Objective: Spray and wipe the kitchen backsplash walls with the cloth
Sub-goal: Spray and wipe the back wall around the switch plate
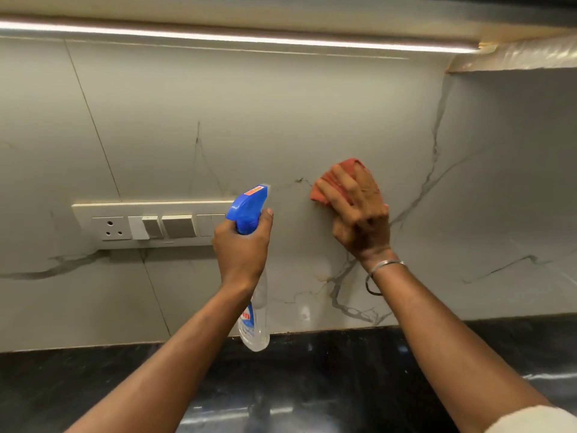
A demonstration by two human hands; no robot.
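Orange cloth (322, 189) lies pressed against the marble wall (281, 120) under the spread right hand (359, 214), while the left hand (242, 250) grips a spray bottle (247, 207).

— Left hand (242, 245)?
— Raised, bare forearm stretched forward, fingers wrapped round the neck of the spray bottle (246, 207).
— And the right hand (359, 210)?
— Slightly higher, arm reaching forward, fingers spread, palm pressing the cloth (320, 193) flat.

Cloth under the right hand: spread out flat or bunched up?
Bunched: the orange cloth sits crumpled under the right hand, pressed to the backsplash, folds showing past the fingers.
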